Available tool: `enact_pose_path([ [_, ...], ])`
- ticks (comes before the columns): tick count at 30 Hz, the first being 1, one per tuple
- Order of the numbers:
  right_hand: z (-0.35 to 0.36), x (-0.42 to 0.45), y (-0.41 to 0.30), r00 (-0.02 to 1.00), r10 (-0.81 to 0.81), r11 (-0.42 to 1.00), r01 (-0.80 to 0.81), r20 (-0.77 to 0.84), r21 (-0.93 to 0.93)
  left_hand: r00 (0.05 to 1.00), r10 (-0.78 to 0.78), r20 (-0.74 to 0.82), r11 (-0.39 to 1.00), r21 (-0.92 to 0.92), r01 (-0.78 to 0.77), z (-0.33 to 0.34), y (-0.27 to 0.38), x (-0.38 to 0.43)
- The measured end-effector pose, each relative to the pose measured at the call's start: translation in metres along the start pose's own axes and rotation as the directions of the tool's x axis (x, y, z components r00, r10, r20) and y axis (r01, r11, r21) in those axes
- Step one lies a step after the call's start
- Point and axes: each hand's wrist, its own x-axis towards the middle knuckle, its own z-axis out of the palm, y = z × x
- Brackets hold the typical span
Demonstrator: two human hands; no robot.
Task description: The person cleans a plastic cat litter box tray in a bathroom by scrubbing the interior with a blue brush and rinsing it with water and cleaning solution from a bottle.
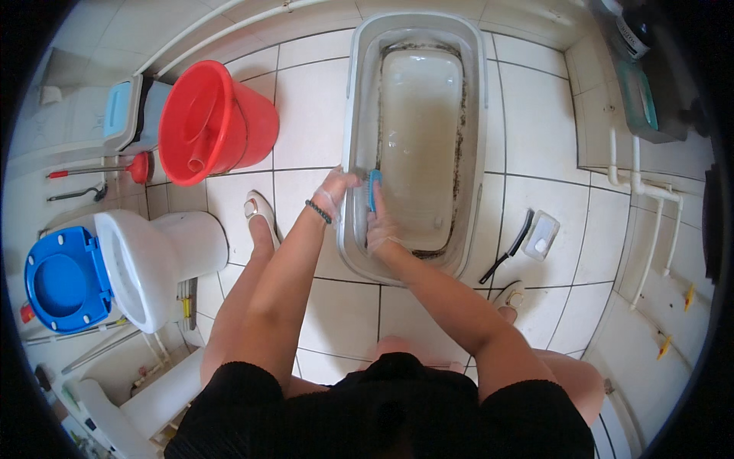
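Before me on the tiled floor lies a long plastic tub (416,255), with dark grime lining the edge of its bottom and a shallow layer of cloudy liquid inside. My right hand (385,228), in a clear disposable glove, holds a blue scrub brush (375,189). The brush's bristles face the tub's left inner wall. My left hand (338,186), also gloved and with a beaded bracelet above the glove, grips the tub's left rim. Its fingertips reach over the rim beside the brush.
A red bucket (261,123) with a red dipper (203,135) inside stands to the left, near a toilet (189,244) with a raised blue seat. On the right, a black-handled brush (510,246) lies by a clear soap dish (541,235). White pipes (636,166) run along the right wall.
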Motion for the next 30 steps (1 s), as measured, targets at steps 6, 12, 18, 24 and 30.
enact_pose_path([
  [6,0.015,-0.006,0.025,1.0,-0.019,0.989,0.019,-0.001,0.144,0.997,0.08,-0.021,0.993,0.092,-0.078,-0.012,-0.014,0.008],
  [12,-0.009,0.01,-0.01,0.969,0.243,0.945,-0.249,0.055,0.214,0.995,0.068,-0.076,0.997,0.048,-0.065,-0.005,-0.022,0.002],
  [18,0.018,-0.007,0.05,0.992,-0.081,0.994,0.088,-0.099,0.066,0.999,0.035,-0.039,0.996,-0.084,-0.038,0.001,-0.021,-0.002],
  [24,0.015,-0.009,0.068,0.98,-0.135,0.983,0.113,-0.147,-0.147,0.997,0.053,-0.052,0.995,-0.076,-0.057,0.009,-0.023,0.006],
  [30,-0.003,-0.003,0.006,0.993,0.085,0.991,-0.092,0.079,0.094,0.995,0.059,-0.086,0.992,-0.105,-0.067,-0.008,-0.034,0.003],
])
